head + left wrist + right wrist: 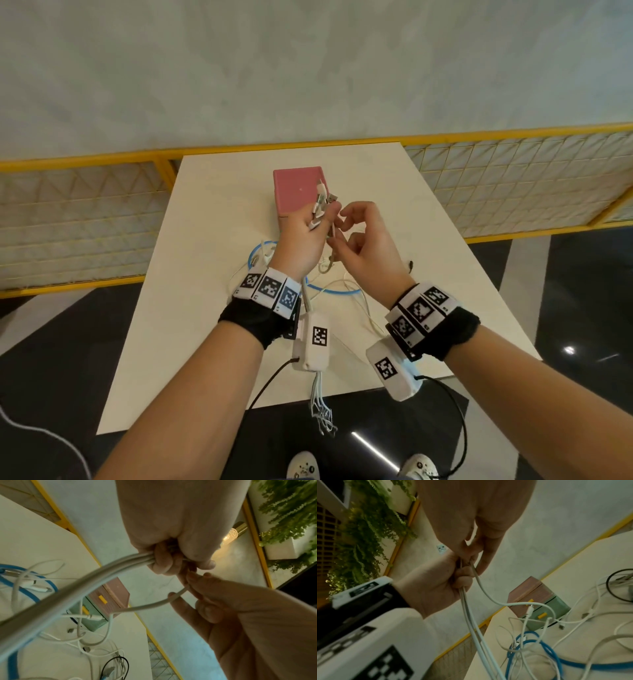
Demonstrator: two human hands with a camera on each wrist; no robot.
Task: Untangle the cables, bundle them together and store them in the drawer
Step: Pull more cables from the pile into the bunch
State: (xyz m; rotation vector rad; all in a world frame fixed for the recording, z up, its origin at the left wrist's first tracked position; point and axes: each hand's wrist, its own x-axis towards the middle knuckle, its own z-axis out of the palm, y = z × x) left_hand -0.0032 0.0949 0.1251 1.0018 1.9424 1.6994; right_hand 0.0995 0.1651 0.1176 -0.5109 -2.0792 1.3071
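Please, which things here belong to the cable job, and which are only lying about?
Belong to the job:
- white cables gripped by the left hand
- one white cable pinched by the right hand
- blue cable and black cable on the table
- drawer box

Only about:
- yellow railing
- green plants
- lamp

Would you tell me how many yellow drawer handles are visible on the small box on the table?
2. The upper handle is on the pink part of the box, the lower handle on its green part; cables may hide more.
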